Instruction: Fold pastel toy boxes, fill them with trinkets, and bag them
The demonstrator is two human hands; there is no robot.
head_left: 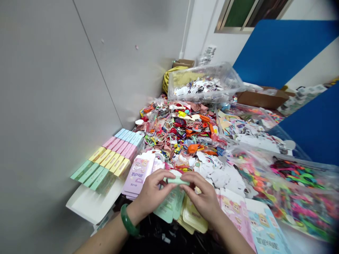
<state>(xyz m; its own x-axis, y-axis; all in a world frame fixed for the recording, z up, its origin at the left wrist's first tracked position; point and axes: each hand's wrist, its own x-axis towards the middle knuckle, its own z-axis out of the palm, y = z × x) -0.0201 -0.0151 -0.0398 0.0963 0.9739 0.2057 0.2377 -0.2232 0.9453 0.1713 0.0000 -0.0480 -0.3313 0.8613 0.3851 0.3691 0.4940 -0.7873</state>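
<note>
Between both hands is a small light green carton point(178, 181), seen end-on; its far parts are hidden by my fingers. My left hand point(154, 188) pinches its left side, thumb below and fingers above. On the right side my right hand point(200, 192) grips it the same way. Just beneath them lie flat green cartons point(169, 206) and flat yellow cartons point(194, 215). Flat purple cartons point(138, 173) are stacked beside my left hand. To the right of my right hand are pink cartons point(234, 211) and blue cartons point(267, 225).
Rows of formed boxes point(111, 157) in green, yellow, pink and blue stand in a white tray point(91, 204) by the grey wall point(53, 88). Small colourful trinkets point(182, 134) heap up ahead. A clear bin point(206, 83) stands behind them, with bags of bright plastic pieces point(296, 176) at right.
</note>
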